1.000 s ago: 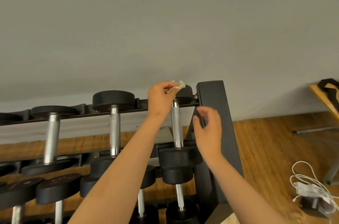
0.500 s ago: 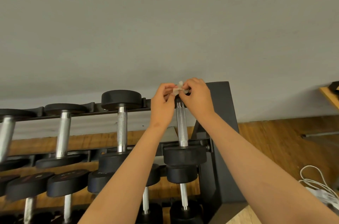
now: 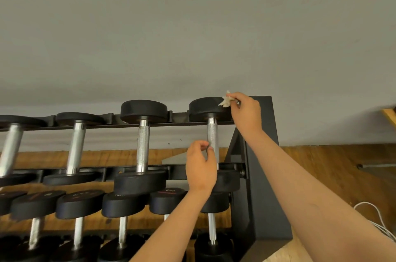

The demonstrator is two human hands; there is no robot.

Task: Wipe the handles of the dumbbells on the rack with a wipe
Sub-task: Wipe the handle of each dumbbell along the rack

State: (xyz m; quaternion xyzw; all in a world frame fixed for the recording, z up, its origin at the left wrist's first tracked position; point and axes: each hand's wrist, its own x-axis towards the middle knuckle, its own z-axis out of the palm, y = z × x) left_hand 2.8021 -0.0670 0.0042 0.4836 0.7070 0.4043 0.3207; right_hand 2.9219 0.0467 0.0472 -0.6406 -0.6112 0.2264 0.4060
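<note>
White wipe, crumpled, pinched by the right hand up at the end dumbbell on the rack, probably getting readied for its knurled handle, where the left hand hovers curled, seemingly empty.

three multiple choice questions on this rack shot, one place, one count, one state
1. Where is the crumpled white wipe? A on the floor; B by the upper black head of the rightmost top-row dumbbell; C draped over a lower-row handle.
2. How many knurled silver handles show on the top row of the black metal rack? A two; B four; C seven.
3. What state is the wipe in? A lying loose; B wrapped round a handle; C pinched by the right hand.
1 B, it overlaps that head's edge. 2 B, four bars stand there. 3 C, its fingertips grip the wipe.
</note>
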